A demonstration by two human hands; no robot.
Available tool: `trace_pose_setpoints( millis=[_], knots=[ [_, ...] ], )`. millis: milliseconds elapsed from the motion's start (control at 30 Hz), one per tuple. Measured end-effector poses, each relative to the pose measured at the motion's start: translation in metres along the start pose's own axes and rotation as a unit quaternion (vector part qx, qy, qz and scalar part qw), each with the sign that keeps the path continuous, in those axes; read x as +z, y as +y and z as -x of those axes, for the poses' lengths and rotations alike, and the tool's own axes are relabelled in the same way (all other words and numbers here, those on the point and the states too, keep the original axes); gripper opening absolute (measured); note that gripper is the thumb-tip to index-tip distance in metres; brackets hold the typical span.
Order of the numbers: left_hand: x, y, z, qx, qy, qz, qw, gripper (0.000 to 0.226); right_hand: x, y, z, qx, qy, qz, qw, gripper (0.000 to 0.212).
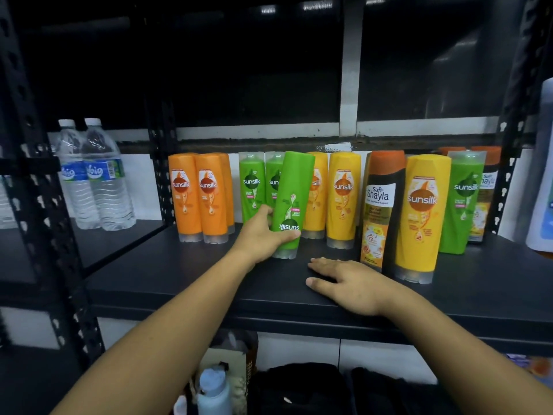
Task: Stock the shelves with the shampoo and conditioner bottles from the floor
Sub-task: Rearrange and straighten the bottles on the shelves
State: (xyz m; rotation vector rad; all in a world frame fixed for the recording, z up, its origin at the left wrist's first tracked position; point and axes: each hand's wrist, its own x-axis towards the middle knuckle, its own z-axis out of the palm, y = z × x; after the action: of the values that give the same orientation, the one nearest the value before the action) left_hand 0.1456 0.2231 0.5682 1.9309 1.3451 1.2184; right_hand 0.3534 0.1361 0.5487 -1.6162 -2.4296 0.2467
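- Green Sunsilk bottle (292,202): on the black shelf (179,274), in front of the back row. It is tilted, with the top leaning right. The logo reads upside down, and the translucent cap end is down against the shelf board.
- Left hand (263,232): grips the lower part of the green Sunsilk bottle, with fingers curled behind it and the thumb across the logo.
- Right hand (350,283): lies palm down on the shelf near the front edge with fingers straight, holding nothing. It is apart from the gripped bottle and just beside the Safi Shayla bottle.
- Orange Sunsilk bottles (197,199): a close group at the left end of the row, upright on clear caps.
- Green Sunsilk pair (252,187): upright at the back, partly hidden by the gripped bottle.
- Yellow Sunsilk bottles (342,199): upright to the right of the gripped bottle, the left one partly covered by it.
- Safi Shayla bottle (380,211): dark body with an orange cap on top, standing forward of the row.
- Large yellow Sunsilk bottle (422,217): touching the right side of the Safi Shayla bottle, cap down.
- Right-end green Sunsilk bottle (460,205): behind the large yellow one, with a second Safi Shayla bottle (485,199) beside it.
- Water bottles (89,175): two, upright in the neighbouring bay to the left.
- Pale blue flask (214,390): below the shelf, among dark bags.
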Motion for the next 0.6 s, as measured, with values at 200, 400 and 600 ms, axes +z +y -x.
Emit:
trace_pose_setpoints(
  millis=[200, 400, 600],
  knots=[
    [-0.041, -0.021, 0.03, -0.004, 0.05, 0.018, 0.999, 0.067, 0.0, -0.001, 0.002, 0.012, 0.005, -0.02, 1.0, 0.061],
    [-0.079, -0.012, 0.049, 0.0, 0.086, 0.034, 0.996, 0.057, 0.0, -0.005, 0.006, 0.027, 0.007, -0.026, 0.999, 0.06],
    [-0.092, 0.005, 0.056, 0.02, 0.097, 0.008, 0.995, 0.074, -0.001, -0.007, 0.007, 0.031, 0.011, -0.023, 0.999, 0.06]
  ],
)
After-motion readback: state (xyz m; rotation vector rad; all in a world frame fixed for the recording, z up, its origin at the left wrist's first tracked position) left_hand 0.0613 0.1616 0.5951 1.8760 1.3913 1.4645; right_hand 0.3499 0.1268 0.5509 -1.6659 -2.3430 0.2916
